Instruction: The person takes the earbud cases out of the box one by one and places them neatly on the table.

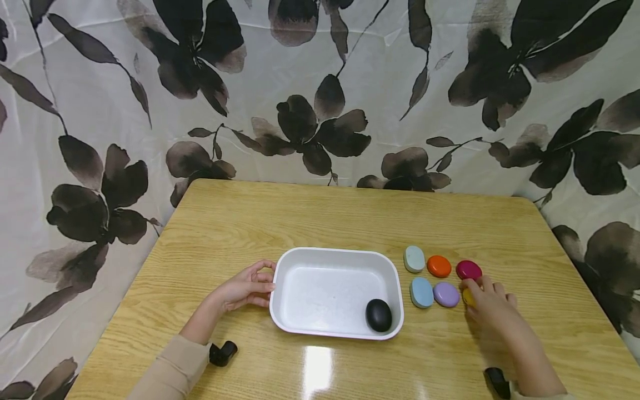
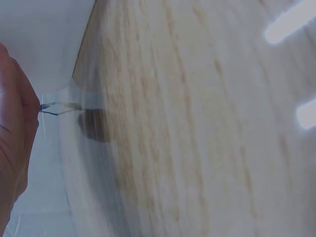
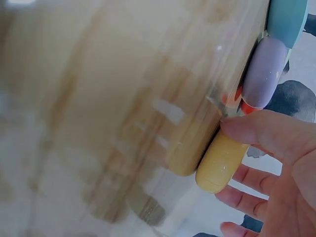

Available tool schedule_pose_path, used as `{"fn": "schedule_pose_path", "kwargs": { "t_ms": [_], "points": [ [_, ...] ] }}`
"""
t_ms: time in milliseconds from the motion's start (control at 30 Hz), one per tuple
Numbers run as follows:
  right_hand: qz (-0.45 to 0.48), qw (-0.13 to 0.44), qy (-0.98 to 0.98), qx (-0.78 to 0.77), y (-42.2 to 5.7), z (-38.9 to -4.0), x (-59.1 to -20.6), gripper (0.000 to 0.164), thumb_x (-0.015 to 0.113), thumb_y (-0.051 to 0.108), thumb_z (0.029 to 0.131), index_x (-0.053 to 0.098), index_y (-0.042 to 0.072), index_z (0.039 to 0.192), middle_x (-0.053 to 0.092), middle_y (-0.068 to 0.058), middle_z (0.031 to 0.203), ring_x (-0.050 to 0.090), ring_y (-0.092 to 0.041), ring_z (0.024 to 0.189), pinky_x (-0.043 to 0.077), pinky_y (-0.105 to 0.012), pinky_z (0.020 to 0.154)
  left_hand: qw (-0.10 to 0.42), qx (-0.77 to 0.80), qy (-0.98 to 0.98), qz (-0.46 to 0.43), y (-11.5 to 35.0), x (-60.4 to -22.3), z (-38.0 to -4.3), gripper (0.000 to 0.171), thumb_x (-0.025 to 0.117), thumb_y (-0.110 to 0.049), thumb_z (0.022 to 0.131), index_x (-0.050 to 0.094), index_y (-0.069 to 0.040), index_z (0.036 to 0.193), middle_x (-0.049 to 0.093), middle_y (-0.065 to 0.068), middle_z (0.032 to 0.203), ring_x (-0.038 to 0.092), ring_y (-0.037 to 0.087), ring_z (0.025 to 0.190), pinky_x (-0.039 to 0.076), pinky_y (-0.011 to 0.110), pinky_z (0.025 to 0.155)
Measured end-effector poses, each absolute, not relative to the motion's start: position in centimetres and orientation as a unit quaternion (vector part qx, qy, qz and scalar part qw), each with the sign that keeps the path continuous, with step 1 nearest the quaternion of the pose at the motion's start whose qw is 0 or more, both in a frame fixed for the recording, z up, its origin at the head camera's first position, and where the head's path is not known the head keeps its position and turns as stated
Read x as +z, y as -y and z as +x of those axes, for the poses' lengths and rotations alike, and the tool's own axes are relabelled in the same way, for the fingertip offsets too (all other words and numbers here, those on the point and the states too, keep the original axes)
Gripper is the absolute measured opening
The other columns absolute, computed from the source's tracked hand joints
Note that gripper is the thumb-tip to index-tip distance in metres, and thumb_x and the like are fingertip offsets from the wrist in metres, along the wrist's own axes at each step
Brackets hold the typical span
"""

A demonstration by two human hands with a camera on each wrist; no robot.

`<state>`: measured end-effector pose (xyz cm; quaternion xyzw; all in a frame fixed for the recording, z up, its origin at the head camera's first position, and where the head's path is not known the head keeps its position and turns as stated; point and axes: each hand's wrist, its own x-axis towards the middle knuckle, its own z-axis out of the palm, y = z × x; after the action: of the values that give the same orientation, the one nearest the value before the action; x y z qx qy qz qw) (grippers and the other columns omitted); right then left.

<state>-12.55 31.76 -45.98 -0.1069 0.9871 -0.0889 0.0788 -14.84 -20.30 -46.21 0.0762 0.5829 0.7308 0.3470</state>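
My left hand (image 1: 252, 285) rests its fingertips against the left rim of a white rectangular tray (image 1: 335, 251). In the left wrist view, part of that hand (image 2: 14, 133) shows beside the tray's pale wall (image 2: 39, 39). A glossy black oval piece (image 1: 378, 315) lies in the tray's near right corner. At the right, my right hand (image 1: 492, 305) pinches a smooth yellow oval piece (image 3: 220, 163) between thumb and fingers, close over the table. Beside it is a lilac oval piece (image 1: 446, 294); behind it is a magenta one (image 1: 469, 270).
Right of the tray lie a light blue piece (image 1: 421, 293), a pale green piece (image 1: 414, 259) and an orange one (image 1: 439, 266). Black wrist mounts (image 1: 223, 353) show at both wrists. A floral curtain (image 1: 300, 66) hangs behind the wooden table (image 1: 325, 216).
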Motion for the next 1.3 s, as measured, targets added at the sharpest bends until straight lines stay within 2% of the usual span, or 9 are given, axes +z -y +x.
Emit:
{"fn": "schedule_pose_path", "kwargs": {
  "t_ms": [100,200,400,600,733,933,1100,1300],
  "points": [
    [-0.102,0.079,-0.988,-0.081,-31.6,-12.5,-45.6,0.044,0.069,0.011,0.079,0.042,0.010,0.113,0.038,-0.026,0.110,0.038,-0.051,0.096,0.029,-0.064,0.071,0.346,0.730,-0.584,0.075,20.3,-46.2,-14.8,0.047,0.058,-0.003,0.087,0.030,-0.003,0.124,0.060,0.003,0.090,0.060,0.015,0.076,0.056,0.032,0.068],
    [-0.105,0.049,-0.991,-0.072,-30.9,-12.6,-44.7,0.047,0.070,0.014,0.078,0.042,0.008,0.117,0.037,-0.027,0.114,0.037,-0.051,0.099,0.027,-0.068,0.075,0.346,0.729,-0.586,0.074,20.3,-46.1,-14.8,0.046,0.058,-0.003,0.087,0.030,-0.003,0.124,0.060,0.003,0.090,0.060,0.014,0.075,0.056,0.032,0.068],
    [-0.181,-0.072,-0.975,-0.104,-27.7,-12.9,-41.9,0.050,0.070,0.010,0.077,0.045,0.006,0.120,0.042,-0.024,0.117,0.039,-0.046,0.105,0.028,-0.064,0.079,0.344,0.728,-0.588,0.074,20.3,-46.0,-14.8,0.045,0.057,-0.002,0.088,0.030,-0.004,0.124,0.059,0.003,0.089,0.060,0.014,0.075,0.056,0.032,0.068],
    [-0.286,-0.098,-0.944,-0.133,-23.6,-13.4,-40.9,0.051,0.072,0.012,0.076,0.047,0.008,0.120,0.046,-0.017,0.119,0.043,-0.039,0.109,0.031,-0.062,0.084,0.345,0.729,-0.587,0.072,20.2,-45.9,-14.8,0.047,0.056,-0.001,0.088,0.028,-0.002,0.125,0.059,0.003,0.090,0.060,0.014,0.075,0.056,0.032,0.068],
    [-0.344,-0.077,-0.928,-0.117,-21.4,-13.6,-41.1,0.049,0.071,0.020,0.077,0.049,0.010,0.119,0.049,-0.011,0.121,0.045,-0.031,0.111,0.035,-0.056,0.087,0.344,0.730,-0.586,0.072,20.2,-45.9,-14.7,0.045,0.054,0.001,0.089,0.028,-0.002,0.125,0.060,0.003,0.089,0.060,0.014,0.075,0.056,0.032,0.068],
    [-0.409,0.014,-0.909,-0.082,-19.0,-13.7,-41.5,0.050,0.074,0.027,0.074,0.051,0.016,0.117,0.052,-0.005,0.118,0.046,-0.028,0.111,0.034,-0.056,0.095,0.346,0.732,-0.582,0.073,20.2,-45.9,-14.7,0.043,0.055,0.001,0.089,0.030,-0.003,0.124,0.060,0.003,0.089,0.060,0.014,0.075,0.056,0.032,0.067],
    [-0.428,0.075,-0.900,-0.041,-17.2,-13.9,-41.4,0.055,0.079,0.026,0.067,0.052,0.021,0.115,0.054,-0.004,0.112,0.047,-0.029,0.108,0.031,-0.054,0.099,0.344,0.732,-0.583,0.071,20.2,-45.9,-14.6,0.045,0.057,-0.001,0.088,0.030,-0.004,0.123,0.060,0.003,0.089,0.060,0.014,0.075,0.056,0.032,0.068],
    [-0.426,0.130,-0.896,0.000,-15.7,-13.9,-41.4,0.055,0.082,0.022,0.062,0.053,0.024,0.109,0.051,0.000,0.096,0.049,-0.026,0.096,0.031,-0.055,0.098,0.344,0.734,-0.581,0.073,20.1,-46.0,-14.5,0.042,0.056,-0.001,0.088,0.032,-0.005,0.123,0.060,0.003,0.089,0.060,0.014,0.075,0.056,0.032,0.068]
  ]
}}
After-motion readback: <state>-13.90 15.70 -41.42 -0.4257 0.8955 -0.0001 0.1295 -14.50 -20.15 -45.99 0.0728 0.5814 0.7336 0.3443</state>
